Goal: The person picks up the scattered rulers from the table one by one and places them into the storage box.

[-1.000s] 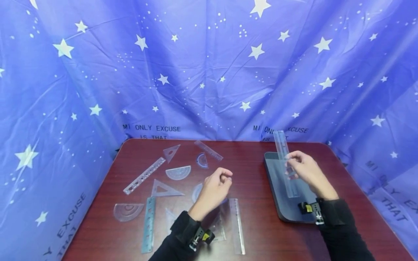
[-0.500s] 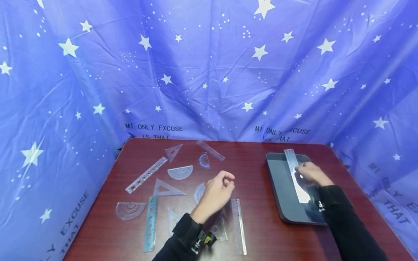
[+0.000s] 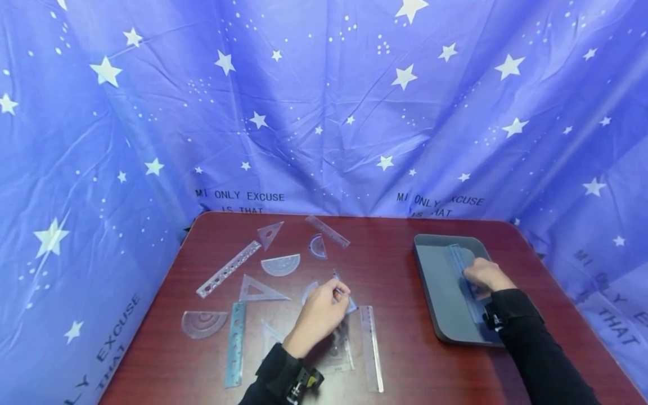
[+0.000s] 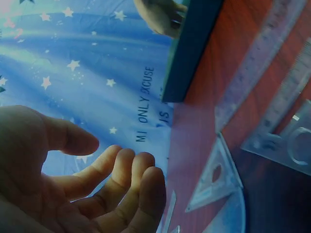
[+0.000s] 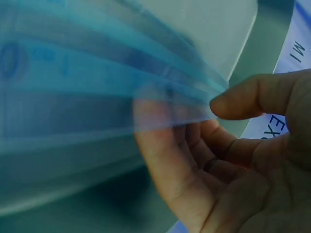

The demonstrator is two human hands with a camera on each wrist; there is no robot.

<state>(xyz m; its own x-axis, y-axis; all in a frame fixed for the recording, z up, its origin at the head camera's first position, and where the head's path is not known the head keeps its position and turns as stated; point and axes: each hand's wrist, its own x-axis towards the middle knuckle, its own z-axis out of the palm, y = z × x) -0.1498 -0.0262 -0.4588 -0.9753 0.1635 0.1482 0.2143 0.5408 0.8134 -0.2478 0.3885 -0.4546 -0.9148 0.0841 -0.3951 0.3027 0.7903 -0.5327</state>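
My right hand (image 3: 487, 275) pinches a clear straight ruler (image 3: 458, 260) between thumb and fingers, low over the grey tray (image 3: 439, 301). In the right wrist view the ruler (image 5: 63, 68) looks blurred, and the thumb presses its edge. Whether it touches the tray floor I cannot tell. My left hand (image 3: 318, 315) hovers over the table with loosely curled fingers and holds nothing. Just beyond its fingertips lies a small clear set square (image 3: 352, 307), partly hidden by the hand; the left wrist view shows this set square (image 4: 214, 177) more fully, beside a clear ruler (image 4: 257, 63).
Several clear rulers, set squares and protractors lie spread over the left and middle of the red-brown table (image 3: 395, 270). Among them are a bluish ruler (image 3: 235, 344), a half-round protractor (image 3: 280, 265) and a large set square (image 3: 260, 291). A starry blue curtain (image 3: 324, 140) hangs behind.
My right hand has lowered the ruler from steeply raised above the tray to lying nearly flat within it. The left hand has shifted slightly left and nearer, uncovering the small set square.
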